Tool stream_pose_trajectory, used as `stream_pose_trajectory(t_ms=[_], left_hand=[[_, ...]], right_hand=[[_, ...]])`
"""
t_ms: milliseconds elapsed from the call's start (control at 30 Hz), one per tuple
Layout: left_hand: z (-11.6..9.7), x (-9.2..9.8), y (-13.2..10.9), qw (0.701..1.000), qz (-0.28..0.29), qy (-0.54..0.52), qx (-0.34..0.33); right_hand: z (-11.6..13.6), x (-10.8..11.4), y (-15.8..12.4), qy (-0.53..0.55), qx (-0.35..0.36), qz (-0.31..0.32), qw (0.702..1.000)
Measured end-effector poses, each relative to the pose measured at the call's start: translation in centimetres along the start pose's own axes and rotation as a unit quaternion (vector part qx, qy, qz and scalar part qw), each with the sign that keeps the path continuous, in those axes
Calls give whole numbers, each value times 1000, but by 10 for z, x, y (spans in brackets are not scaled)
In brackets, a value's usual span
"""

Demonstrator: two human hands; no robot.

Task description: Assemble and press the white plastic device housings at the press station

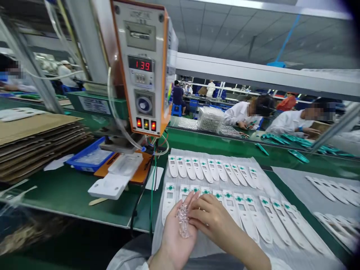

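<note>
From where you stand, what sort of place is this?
Likely a factory assembly line: rows of white plastic casings, a controller box with a red digital readout on a green workbench, and workers in white coats along the line.

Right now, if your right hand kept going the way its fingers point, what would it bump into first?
The right hand would probably meet the small clear plastic pieces on the left hand first, though the exact gap is hard to judge from here.
</note>
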State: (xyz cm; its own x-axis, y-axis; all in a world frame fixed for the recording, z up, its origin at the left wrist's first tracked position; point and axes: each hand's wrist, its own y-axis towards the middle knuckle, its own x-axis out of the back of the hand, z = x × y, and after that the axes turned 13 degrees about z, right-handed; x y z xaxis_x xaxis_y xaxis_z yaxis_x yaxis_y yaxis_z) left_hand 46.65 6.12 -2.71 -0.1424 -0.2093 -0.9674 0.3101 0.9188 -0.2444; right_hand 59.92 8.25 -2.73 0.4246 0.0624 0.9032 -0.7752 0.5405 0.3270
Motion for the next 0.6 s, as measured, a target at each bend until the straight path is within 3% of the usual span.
stream_pose_trajectory(t_ms=[133,433,600], left_hand=[[-1,5,0,1000,6,-15,0],[0,8,0,1000,7,-29,4],[-1,11,1,999,26,-39,-3]], right_hand=[[2,0,4,9,3,9,1000],[5,3,6,-3,22,-54,998],[6,8,2,-3,6,-27,1000]])
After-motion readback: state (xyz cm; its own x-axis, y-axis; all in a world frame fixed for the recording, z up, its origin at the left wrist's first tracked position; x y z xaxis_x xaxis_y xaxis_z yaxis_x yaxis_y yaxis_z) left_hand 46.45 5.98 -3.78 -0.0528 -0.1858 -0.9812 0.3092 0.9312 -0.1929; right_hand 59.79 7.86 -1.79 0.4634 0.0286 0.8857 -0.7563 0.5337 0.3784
